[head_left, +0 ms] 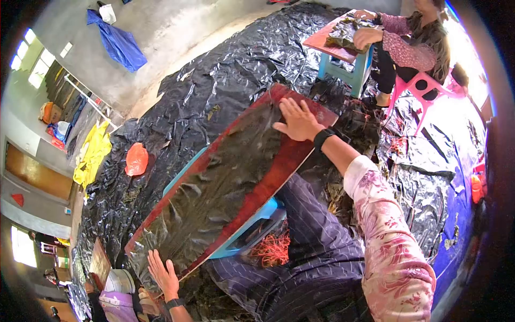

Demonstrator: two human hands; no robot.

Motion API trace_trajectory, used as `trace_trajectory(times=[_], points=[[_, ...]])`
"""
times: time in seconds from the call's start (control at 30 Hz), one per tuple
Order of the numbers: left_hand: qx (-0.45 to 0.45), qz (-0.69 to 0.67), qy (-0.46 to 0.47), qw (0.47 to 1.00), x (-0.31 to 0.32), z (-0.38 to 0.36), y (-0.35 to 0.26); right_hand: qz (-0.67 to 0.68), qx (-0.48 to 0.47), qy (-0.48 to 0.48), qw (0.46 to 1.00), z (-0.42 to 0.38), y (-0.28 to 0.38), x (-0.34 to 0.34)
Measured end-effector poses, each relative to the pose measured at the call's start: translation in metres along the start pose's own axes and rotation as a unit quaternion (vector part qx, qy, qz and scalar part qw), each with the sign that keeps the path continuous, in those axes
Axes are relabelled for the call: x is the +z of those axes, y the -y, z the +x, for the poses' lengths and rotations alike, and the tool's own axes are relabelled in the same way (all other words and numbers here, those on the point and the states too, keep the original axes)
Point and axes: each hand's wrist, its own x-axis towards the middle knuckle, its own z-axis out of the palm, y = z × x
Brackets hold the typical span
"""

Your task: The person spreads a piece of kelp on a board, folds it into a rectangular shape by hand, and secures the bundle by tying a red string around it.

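Observation:
A long red board (261, 194) rests on a blue stool (251, 229) in front of my knees. Spread over most of the board lies a large, dark brown, wrinkled leaf-like sheet (214, 166), possibly a tobacco leaf. My right hand (300, 121) lies flat, fingers spread, on the far upper end of the sheet. At the near lower-left end, my left hand (163, 275) is stretched out over the sheet's edge, with the thumb apart. Neither hand grips anything. Red string (271, 249) lies in a tangle under the board by my leg.
Black plastic sheeting (188, 102) covers the floor. A red plastic bag (136, 159) and yellow plastic (94, 153) lie left. At upper right, a co-worker (413, 48) on a pink stool (421, 88) handles dark leaves on another board (316, 43). Another person (115, 306) sits lower left.

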Motion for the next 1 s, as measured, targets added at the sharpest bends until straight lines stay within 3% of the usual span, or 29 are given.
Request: trace_trajectory(times=[0.1, 0.2, 0.27, 0.33, 0.4, 0.47, 0.53, 0.6, 0.63, 0.67, 0.73, 0.77, 0.87, 0.93, 1.0], points=[[-0.007, 0.008, -0.004, 1.0, 0.0, -0.001, -0.001, 0.013, 0.025, -0.001, 1.0, -0.015, -0.023, -0.018], [-0.005, 0.004, -0.001, 1.0, 0.002, -0.001, 0.0, 0.05, 0.076, -0.027, 0.995, -0.026, -0.007, -0.036], [-0.004, 0.011, -0.003, 1.0, 0.004, -0.001, 0.002, 0.074, 0.046, -0.078, 0.993, -0.029, 0.016, -0.031], [0.002, 0.022, -0.003, 1.0, 0.003, -0.001, 0.004, 0.071, -0.151, -0.151, 0.974, -0.026, 0.039, -0.019], [0.002, 0.014, -0.005, 1.0, 0.002, -0.001, 0.0, 0.056, -0.194, -0.03, 0.979, -0.018, 0.058, -0.008], [0.005, 0.014, -0.005, 1.0, -0.005, -0.001, -0.007, 0.085, -0.169, 0.011, 0.982, -0.018, 0.052, -0.009], [-0.005, 0.014, 0.004, 1.0, -0.006, -0.003, -0.009, 0.028, -0.093, 0.048, 0.994, -0.012, 0.025, -0.02], [-0.002, 0.021, 0.002, 1.0, -0.004, -0.002, -0.003, 0.022, -0.048, 0.001, 0.999, -0.007, -0.007, -0.001], [-0.006, 0.018, 0.005, 1.0, -0.005, -0.003, -0.004, 0.026, -0.039, -0.157, 0.987, -0.005, -0.022, 0.02], [-0.009, 0.013, 0.006, 1.0, -0.004, -0.002, -0.007, 0.022, -0.039, -0.161, 0.986, -0.007, -0.026, 0.011], [-0.011, 0.009, 0.003, 1.0, -0.002, -0.001, -0.005, 0.092, 0.069, -0.175, 0.978, -0.01, -0.029, -0.007], [-0.008, 0.01, 0.004, 1.0, 0.0, 0.0, -0.002, 0.121, 0.06, -0.261, 0.956, -0.008, -0.025, -0.006], [-0.01, 0.025, 0.011, 1.0, -0.003, -0.001, -0.003, 0.214, 0.093, -0.222, 0.947, 0.003, 0.004, -0.017], [-0.011, 0.036, 0.009, 0.999, -0.014, 0.002, -0.022, 0.191, 0.09, -0.178, 0.961, 0.013, 0.017, -0.013], [0.045, 0.052, -0.036, 0.997, -0.034, -0.001, -0.057, 0.187, 0.094, -0.205, 0.956, 0.025, 0.02, 0.001]])
